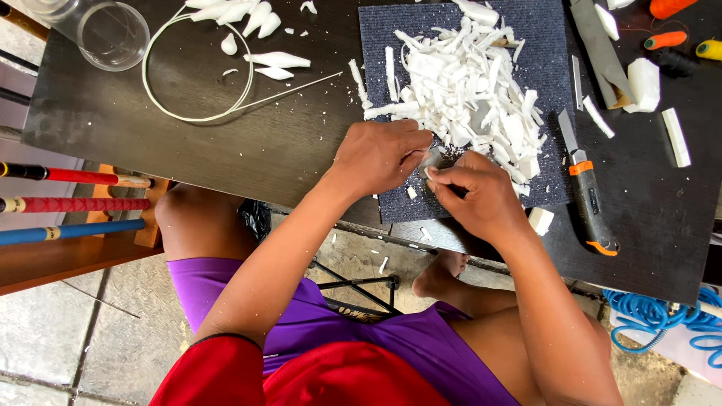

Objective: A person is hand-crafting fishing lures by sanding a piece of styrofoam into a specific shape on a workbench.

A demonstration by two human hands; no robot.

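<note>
My left hand (380, 154) and my right hand (477, 197) meet over the near edge of a dark blue mat (549, 53). Together they pinch a small white piece (431, 159) between the fingertips; most of it is hidden by the fingers. Just beyond the hands lies a heap of white shavings (466, 83) spread over the mat. A utility knife (587, 184) with an orange and black handle rests on the table right of my right hand, its blade pointing away from me.
White carved blocks (644, 83) and strips, a flat file (598, 49) and orange-handled tools (665, 37) lie at the right. A wire loop (197, 68) with shaped white pieces and a clear cup (113, 34) sit at left. Coloured rods (71, 204) rest on a rack; a blue coiled hose (662, 316) lies below.
</note>
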